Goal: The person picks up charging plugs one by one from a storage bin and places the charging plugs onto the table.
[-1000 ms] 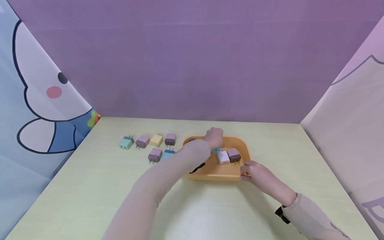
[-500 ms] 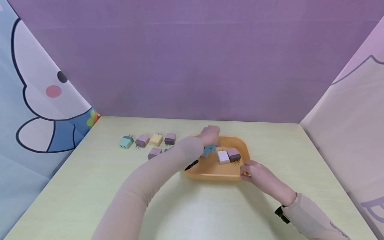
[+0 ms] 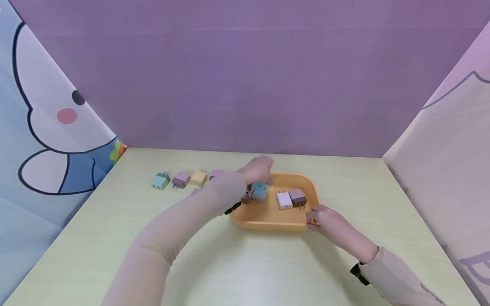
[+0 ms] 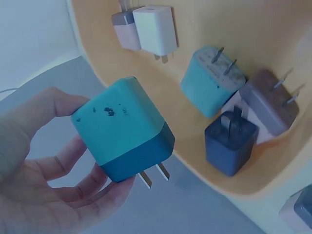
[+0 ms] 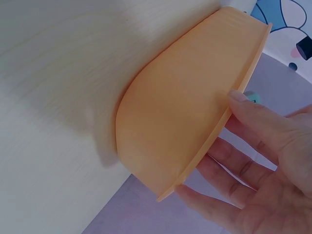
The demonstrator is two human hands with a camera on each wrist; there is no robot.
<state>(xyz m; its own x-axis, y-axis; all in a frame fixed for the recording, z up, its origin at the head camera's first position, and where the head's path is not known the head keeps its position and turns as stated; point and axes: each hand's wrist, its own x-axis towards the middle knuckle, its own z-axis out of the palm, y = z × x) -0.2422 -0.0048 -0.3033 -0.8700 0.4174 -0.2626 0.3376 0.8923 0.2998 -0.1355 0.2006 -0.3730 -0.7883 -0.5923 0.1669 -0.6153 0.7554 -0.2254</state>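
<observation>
My left hand [image 3: 258, 169] is over the back left of an orange tray [image 3: 273, 226]. In the left wrist view, its thumb and fingers pinch a teal plug-in charger [image 4: 119, 117] with a darker blue end and two metal prongs. The head view hides most of that charger behind the hand. Inside the tray lie a white charger [image 3: 284, 200], a mauve and dark one [image 3: 297, 197], a blue one [image 4: 212, 80], a navy one [image 4: 230, 146] and another mauve one [image 4: 270, 102]. My right hand [image 3: 325, 219] grips the tray's rim at the near right corner.
Left of the tray, a green charger [image 3: 160, 181], a purple one [image 3: 181, 180] and a yellow one [image 3: 199, 178] lie in a row on the pale table [image 3: 287, 272]. More chargers there are partly hidden by my left sleeve [image 3: 183, 225]. A purple backdrop [image 3: 245, 85] stands behind.
My left hand has moved left across the tray with the teal charger, uncovering a blue charger in the tray. The sleeve now covers more of the table chargers. My right hand stays on the rim.
</observation>
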